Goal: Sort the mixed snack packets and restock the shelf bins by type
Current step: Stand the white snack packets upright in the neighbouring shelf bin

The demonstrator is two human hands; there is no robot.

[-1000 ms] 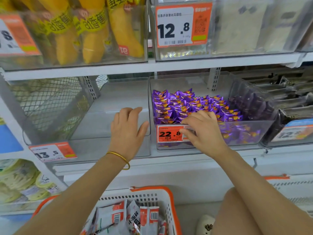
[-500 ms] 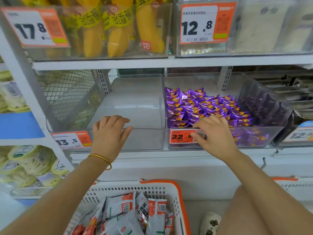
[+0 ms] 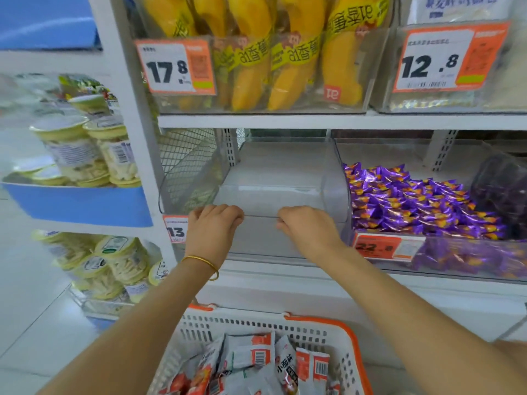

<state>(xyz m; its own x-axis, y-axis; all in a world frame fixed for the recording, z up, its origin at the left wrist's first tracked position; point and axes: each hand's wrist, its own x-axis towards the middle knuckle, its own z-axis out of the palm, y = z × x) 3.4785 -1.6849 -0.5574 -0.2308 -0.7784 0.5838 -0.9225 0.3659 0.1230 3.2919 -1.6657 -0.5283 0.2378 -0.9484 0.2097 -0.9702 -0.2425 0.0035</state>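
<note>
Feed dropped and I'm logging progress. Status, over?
Fingers of left hand and right hand curled over empty bin front rim. Bin holds nothing; packets in basket below. Nothing in the way.

Orange price tags: 17.8 (image 3: 175, 67) top left, 12.8 (image 3: 447, 57) top right, 22.8 (image 3: 383, 246) lower right. Wire mesh panel (image 3: 185, 163) at shelf's left end. Side rack: lidded tubs (image 3: 85, 149) on blue shelf (image 3: 79, 205), more tubs (image 3: 114, 263) below. Pale floor (image 3: 28, 309).
</note>
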